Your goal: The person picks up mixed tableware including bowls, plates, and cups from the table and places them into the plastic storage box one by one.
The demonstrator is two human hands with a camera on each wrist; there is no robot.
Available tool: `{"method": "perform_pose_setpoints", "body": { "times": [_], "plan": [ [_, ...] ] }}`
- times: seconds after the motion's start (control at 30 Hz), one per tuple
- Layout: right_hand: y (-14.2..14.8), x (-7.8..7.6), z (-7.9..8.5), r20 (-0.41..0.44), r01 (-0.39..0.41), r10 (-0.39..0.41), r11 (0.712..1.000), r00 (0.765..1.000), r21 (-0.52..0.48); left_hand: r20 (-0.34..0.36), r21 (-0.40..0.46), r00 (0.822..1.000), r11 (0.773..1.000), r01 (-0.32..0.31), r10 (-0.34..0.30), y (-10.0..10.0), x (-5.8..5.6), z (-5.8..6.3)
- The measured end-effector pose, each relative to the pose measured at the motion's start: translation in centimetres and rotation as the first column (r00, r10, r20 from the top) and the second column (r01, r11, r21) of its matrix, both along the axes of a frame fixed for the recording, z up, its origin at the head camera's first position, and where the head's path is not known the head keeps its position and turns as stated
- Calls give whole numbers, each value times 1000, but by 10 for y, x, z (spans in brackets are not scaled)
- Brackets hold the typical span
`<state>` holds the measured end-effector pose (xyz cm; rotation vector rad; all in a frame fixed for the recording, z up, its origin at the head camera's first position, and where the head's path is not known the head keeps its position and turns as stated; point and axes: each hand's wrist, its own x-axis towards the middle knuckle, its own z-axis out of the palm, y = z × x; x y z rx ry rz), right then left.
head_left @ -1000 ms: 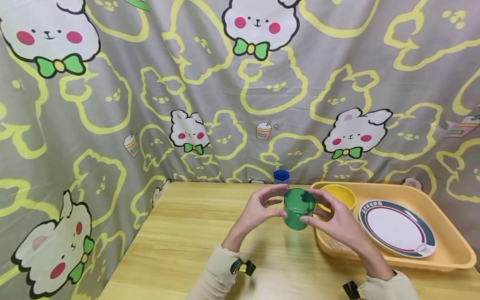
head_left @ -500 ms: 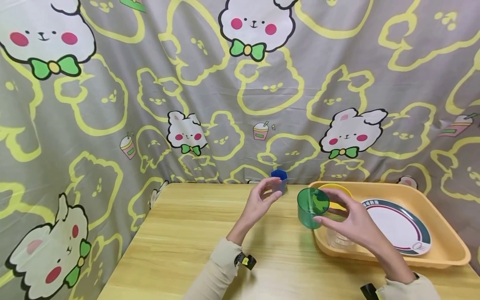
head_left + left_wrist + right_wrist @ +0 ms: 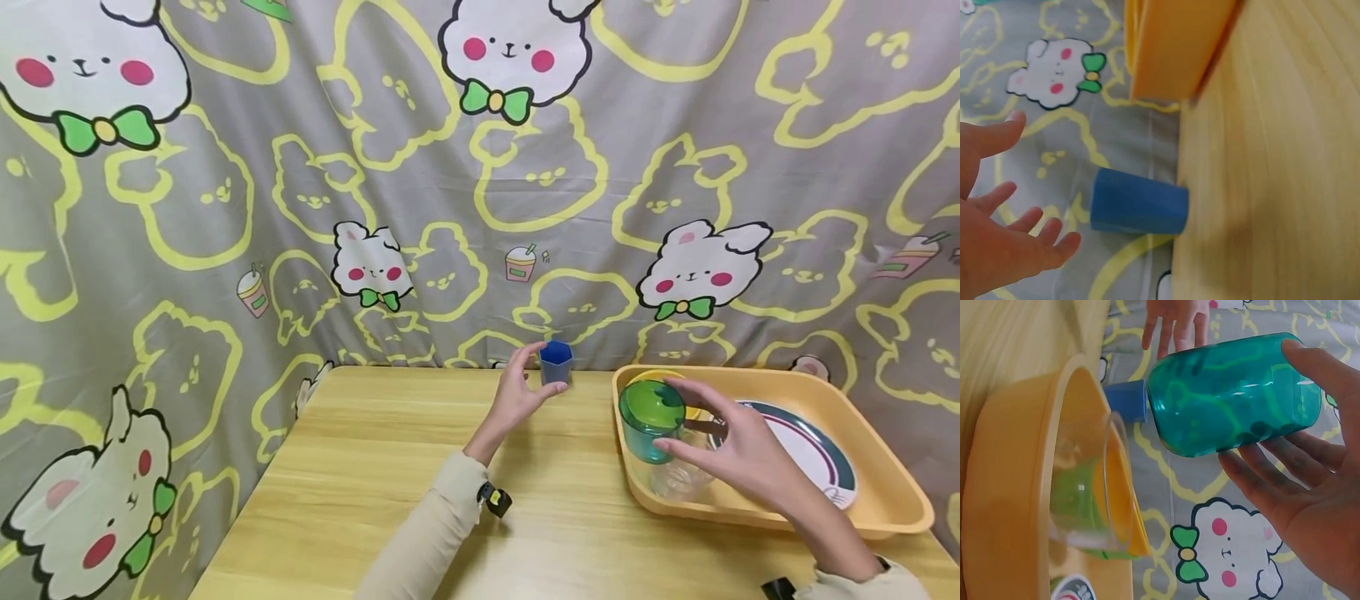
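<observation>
My right hand (image 3: 753, 454) grips a see-through green cup (image 3: 651, 427) between thumb and fingers, held above the left end of the orange tray (image 3: 896, 504). In the right wrist view the green cup (image 3: 1229, 394) lies across the thumb and fingertips, apart from the tray. At the table's back edge a blue six-sided cup (image 3: 556, 368) stands upright. My left hand (image 3: 516, 398) is beside it, with thumb and fingers spread. The left wrist view shows a gap between those fingers and the blue cup (image 3: 1138, 203).
Inside the tray are a clear cup (image 3: 1085, 494), a yellow bowl (image 3: 693, 407) partly hidden behind the green cup, and a white plate with a dark green rim (image 3: 802, 454). A patterned curtain (image 3: 450, 208) hangs behind the wooden table (image 3: 360, 467).
The left hand has let go of the green cup and moved to the blue cup. The right hand has carried the green cup rightward, over the tray's left end.
</observation>
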<state>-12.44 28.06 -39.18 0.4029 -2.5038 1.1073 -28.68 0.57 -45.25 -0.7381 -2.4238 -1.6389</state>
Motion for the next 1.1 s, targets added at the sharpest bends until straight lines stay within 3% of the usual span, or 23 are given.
{"method": "perform_pose_setpoints", "body": {
  "times": [0.13, 0.27, 0.47, 0.87, 1.1],
  "plan": [
    [6, 3, 0, -15, 56, -55, 996, 998, 68, 34, -23, 999, 999, -27, 28, 3, -10, -4],
    [12, 7, 0, -7, 84, -84, 994, 996, 73, 34, -68, 998, 997, -47, 49, 6, -18, -6],
    [21, 10, -2, -20, 81, -80, 994, 997, 76, 79, -84, 996, 996, -35, 42, 11, -28, -8],
    [34, 14, -14, -35, 51, -51, 999, 998, 3, 104, -62, 991, 995, -74, 80, 16, -43, -22],
    [39, 19, -25, -29, 85, -87, 995, 996, -54, 113, -17, 989, 996, -90, 91, 20, -46, -30]
  ]
}}
